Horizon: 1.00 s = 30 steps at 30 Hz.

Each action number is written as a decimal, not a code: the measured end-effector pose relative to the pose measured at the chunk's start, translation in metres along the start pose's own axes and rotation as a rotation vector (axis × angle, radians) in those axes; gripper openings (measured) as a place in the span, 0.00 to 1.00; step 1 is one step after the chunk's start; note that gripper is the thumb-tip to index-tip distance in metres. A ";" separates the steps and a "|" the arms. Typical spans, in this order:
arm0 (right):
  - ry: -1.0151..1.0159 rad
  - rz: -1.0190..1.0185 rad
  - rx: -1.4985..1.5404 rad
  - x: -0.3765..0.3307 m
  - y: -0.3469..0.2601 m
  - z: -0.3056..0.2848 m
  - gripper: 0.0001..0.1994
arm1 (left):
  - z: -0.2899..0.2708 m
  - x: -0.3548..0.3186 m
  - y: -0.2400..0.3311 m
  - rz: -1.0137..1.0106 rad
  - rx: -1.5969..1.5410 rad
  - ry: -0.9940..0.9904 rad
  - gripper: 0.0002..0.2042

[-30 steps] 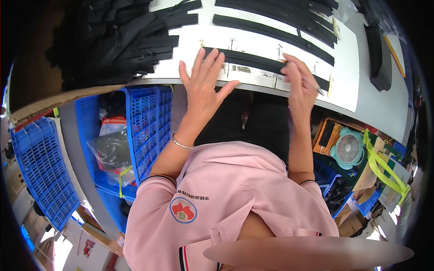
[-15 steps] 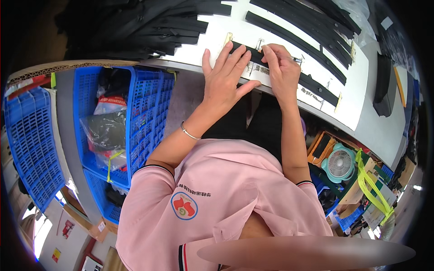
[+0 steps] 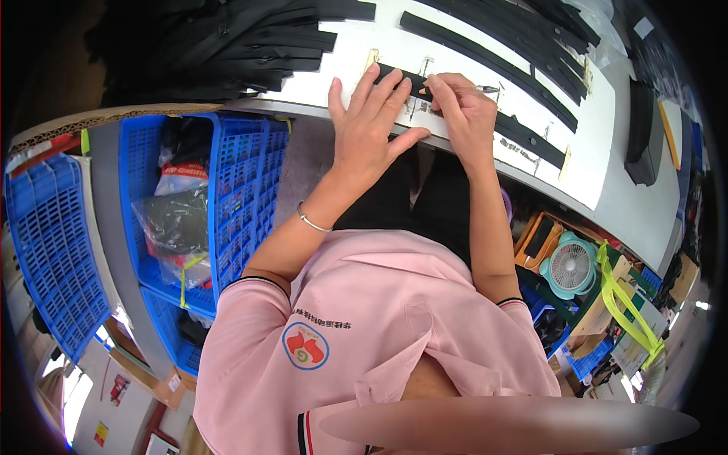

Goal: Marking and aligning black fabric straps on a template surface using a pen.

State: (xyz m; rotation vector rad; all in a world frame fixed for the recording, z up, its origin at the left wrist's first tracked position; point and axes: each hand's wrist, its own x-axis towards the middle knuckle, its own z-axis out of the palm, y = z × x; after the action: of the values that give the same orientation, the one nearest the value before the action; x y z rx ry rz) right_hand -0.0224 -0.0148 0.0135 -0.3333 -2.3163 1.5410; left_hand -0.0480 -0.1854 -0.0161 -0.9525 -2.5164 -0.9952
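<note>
A long black fabric strip (image 3: 531, 139) lies along the near edge of the white worktop, between pencil marks and small pale stops. My left hand (image 3: 371, 114) rests on the strip's left part, palm down, fingers spread and thumb stretched out toward the right. Beside it, my right hand (image 3: 466, 114) is closed in a writing grip around a slim pencil (image 3: 424, 91). Its pale wooden tip points left, at the strip close to my left fingertips, and its other end shows past my knuckles. My fingers cover the middle of the strip.
More black strips (image 3: 485, 64) lie farther back on the worktop (image 3: 607, 163). A heap of black strips (image 3: 220, 45) fills the far left. Left of me stand blue plastic crates (image 3: 246, 182) with bagged goods; at lower right sits a small teal fan (image 3: 569, 265).
The whole view has shifted slightly, so the worktop and both hands appear a little farther left. Both hands keep nearly the same pose, the pencil still at the strip.
</note>
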 end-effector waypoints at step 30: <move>0.355 -0.065 -0.264 -0.024 0.036 -0.077 0.09 | -0.006 0.008 0.018 -0.015 0.015 -0.081 0.33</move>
State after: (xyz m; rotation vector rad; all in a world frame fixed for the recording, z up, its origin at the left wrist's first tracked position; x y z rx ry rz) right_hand 0.0312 0.0551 0.0047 -0.5433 -2.2167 1.0458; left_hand -0.0421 -0.1756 0.0014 -0.9892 -2.5968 -0.9594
